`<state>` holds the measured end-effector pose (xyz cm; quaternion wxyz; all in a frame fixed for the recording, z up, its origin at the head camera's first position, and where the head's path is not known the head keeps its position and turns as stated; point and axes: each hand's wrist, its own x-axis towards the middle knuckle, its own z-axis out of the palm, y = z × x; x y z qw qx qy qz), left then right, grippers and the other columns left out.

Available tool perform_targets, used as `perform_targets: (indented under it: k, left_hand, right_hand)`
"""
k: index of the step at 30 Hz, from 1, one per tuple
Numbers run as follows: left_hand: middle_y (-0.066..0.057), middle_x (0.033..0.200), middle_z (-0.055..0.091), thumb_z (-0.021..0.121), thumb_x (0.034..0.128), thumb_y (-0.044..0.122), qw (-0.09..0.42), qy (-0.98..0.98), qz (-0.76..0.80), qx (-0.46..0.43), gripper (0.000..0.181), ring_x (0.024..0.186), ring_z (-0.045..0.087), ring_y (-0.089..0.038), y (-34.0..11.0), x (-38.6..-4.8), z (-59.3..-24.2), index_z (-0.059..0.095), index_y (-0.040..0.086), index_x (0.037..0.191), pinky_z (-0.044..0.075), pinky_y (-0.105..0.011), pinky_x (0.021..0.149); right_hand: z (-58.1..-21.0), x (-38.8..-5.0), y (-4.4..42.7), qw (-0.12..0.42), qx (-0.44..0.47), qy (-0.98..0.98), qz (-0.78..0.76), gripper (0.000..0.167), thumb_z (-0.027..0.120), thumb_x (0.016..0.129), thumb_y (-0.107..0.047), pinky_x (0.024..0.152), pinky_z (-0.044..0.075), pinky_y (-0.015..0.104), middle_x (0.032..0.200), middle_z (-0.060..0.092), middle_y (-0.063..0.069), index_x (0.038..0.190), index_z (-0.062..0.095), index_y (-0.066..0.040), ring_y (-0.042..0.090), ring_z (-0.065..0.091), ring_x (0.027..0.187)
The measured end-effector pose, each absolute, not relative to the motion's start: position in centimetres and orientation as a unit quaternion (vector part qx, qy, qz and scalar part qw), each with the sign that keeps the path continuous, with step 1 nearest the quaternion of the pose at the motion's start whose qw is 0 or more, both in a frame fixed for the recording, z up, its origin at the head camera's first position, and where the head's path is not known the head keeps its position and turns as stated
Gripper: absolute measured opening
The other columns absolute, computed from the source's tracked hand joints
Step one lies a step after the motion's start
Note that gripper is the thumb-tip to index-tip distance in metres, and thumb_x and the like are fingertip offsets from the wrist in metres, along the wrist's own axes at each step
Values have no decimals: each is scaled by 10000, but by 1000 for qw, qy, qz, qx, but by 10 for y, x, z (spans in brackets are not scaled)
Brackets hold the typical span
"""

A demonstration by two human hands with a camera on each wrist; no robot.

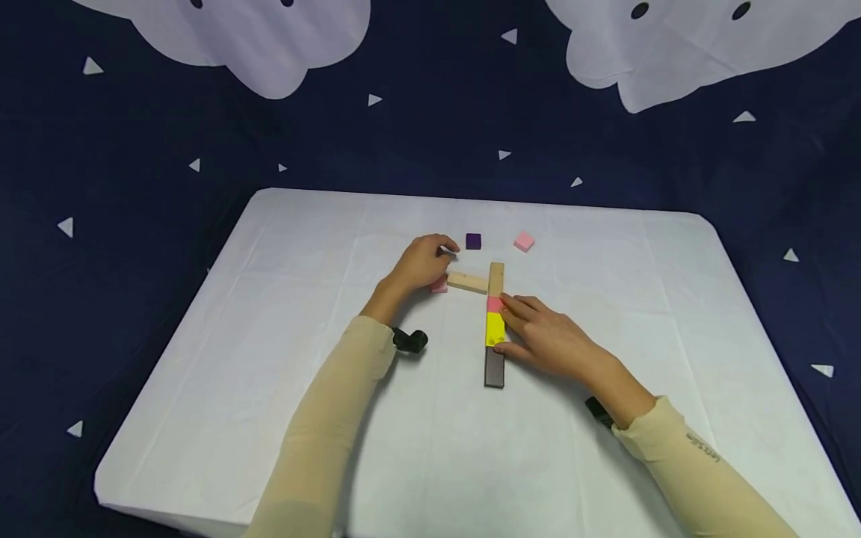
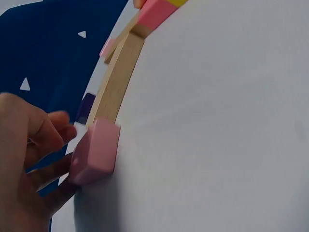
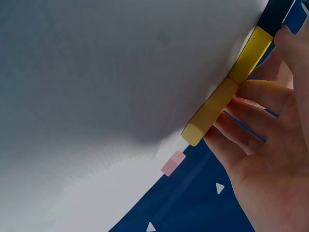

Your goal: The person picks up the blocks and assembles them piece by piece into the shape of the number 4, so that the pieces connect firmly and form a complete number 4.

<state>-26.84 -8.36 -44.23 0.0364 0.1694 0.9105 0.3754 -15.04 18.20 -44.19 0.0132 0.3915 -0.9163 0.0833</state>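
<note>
Across the pale tabletop (image 1: 437, 448), with the row's middle as the clock's centre and twelve lying away from the person, a line of blocks is running from six to twelve. At three o'clock the right hand (image 1: 548, 336) is resting along the line's side, its grip spread, the fingertips touching the blocks rather than pinching any. At ten the left hand (image 1: 418, 263) is arching loosely, its grip unclosed, at least one finger touching the outer pink block (image 2: 99, 154). Among the long pieces, a crosswise wooden bar (image 1: 467, 282) is pointing toward nine from the side of the in-line wooden bar (image 1: 496, 279), which is forming the twelve-o'clock end; a dark block (image 1: 494, 368) is filling the six-o'clock end, and a yellow block (image 1: 494, 327) is lying just above it. Among the short ones, an inner pink block (image 1: 494, 304) is sitting between yellow and wood, while the outer pink block is standing at the crosswise bar's nine-o'clock end, seemingly touching it. Beyond the line, a purple block (image 1: 474, 241) is waiting just before twelve and a pale pink block (image 1: 524, 241) toward one, both apart. The person seems to be aligning the left branch while steadying the line; the next move is probably calling for releasing the outer pink block gently and fetching a loose one.
</note>
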Motion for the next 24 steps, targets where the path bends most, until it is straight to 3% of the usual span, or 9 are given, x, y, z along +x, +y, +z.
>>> perform_targets:
  k: [5, 13, 24]
  left_hand:
    - [-26, 1171, 638, 440, 749, -70, 93, 897, 376, 210, 524, 1038, 548, -161, -98, -267, -438, 693, 108, 1172, 413, -317, 938]
    - [-51, 1203, 625, 453, 672, -146, 132, 880, 370, 266, 592, 1127, 525, -193, -118, -271, -435, 680, 53, 1180, 381, -329, 994]
    - [-19, 1210, 631, 750, 685, -11, 162, 886, 348, 262, 541, 1144, 519, -179, -127, -270, -435, 675, 93, 1210, 354, -336, 1023]
  right_hand:
    - [-442, -150, 182, 5, 388, -918, 83, 739, 576, 913, -531, 916, 465, 482, 1506, 345, 150, 1420, 449, -9, 305, 359, 1316]
    - [-443, -151, 184, 10, 394, -916, 79, 730, 571, 915, -532, 937, 455, 469, 1501, 351, 160, 1409, 464, -5, 309, 362, 1316]
    - [-444, -151, 183, 5, 392, -917, 79, 728, 568, 914, -540, 940, 453, 468, 1508, 340, 150, 1412, 467, -20, 303, 352, 1326]
